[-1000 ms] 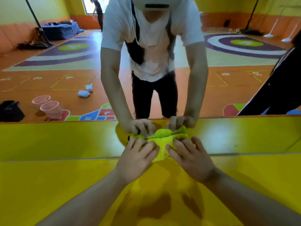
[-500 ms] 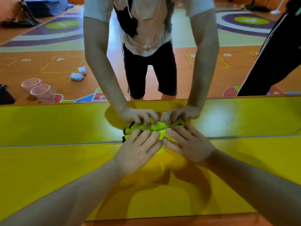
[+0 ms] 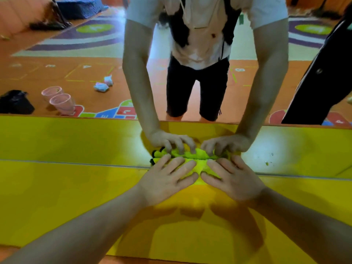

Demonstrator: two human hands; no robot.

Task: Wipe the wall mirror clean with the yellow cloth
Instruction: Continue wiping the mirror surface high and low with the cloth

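Hands (image 3: pixel 167 181) (image 3: pixel 236 181) flat on yellow cloth (image 3: pixel 198 167) against mirror (image 3: pixel 76 141); two pink cups (image 3: pixel 61 101) in reflection.

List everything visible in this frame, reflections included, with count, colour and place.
wall mirror: one, reflects the room, above the yellow panel
yellow cloth: one, bright yellow, bunched against the mirror's bottom edge
yellow panel: one, yellow, below the mirror
cups: two, pink, reflected on the orange floor, left
crumpled wads: two, pale, reflected floor, right of the cups
black bag: one, black, reflected far left
left hand: one, presses the cloth's left part
right hand: one, presses the cloth's right part
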